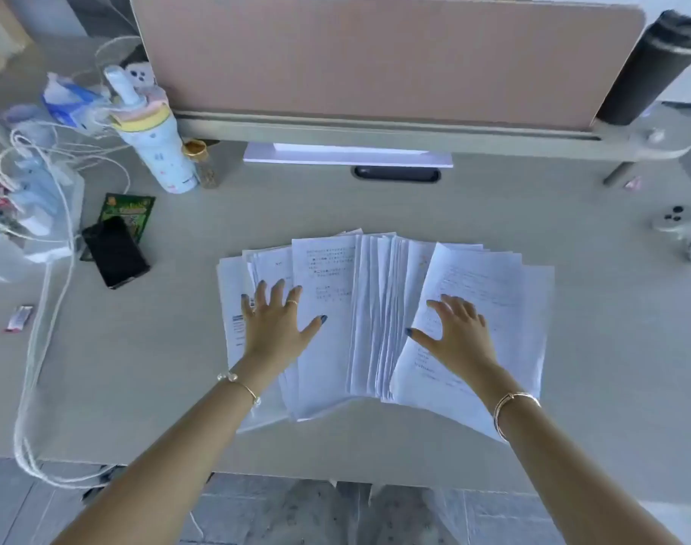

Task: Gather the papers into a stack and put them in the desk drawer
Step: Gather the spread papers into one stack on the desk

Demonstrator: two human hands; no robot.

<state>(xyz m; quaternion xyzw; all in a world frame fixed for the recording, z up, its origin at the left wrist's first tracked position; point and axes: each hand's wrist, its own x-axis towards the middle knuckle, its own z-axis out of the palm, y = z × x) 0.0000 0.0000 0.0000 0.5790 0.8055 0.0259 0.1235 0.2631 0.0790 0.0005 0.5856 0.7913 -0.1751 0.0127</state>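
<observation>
While fanned across one desk, many papers under two flat, open, empty-palmed hands: left, right.

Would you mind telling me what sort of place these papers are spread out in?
Most likely an office workstation: a desk with a pink divider panel along its back edge, printed papers fanned across it, and a power strip with chargers plugged in.

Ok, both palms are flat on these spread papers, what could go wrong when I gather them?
The fanned white printed papers overhang the desk's near edge, so the lower sheets may slip to the floor. The left hand and right hand only press flat with no grip, so sheets may crease or stack unevenly when pushed together.
</observation>
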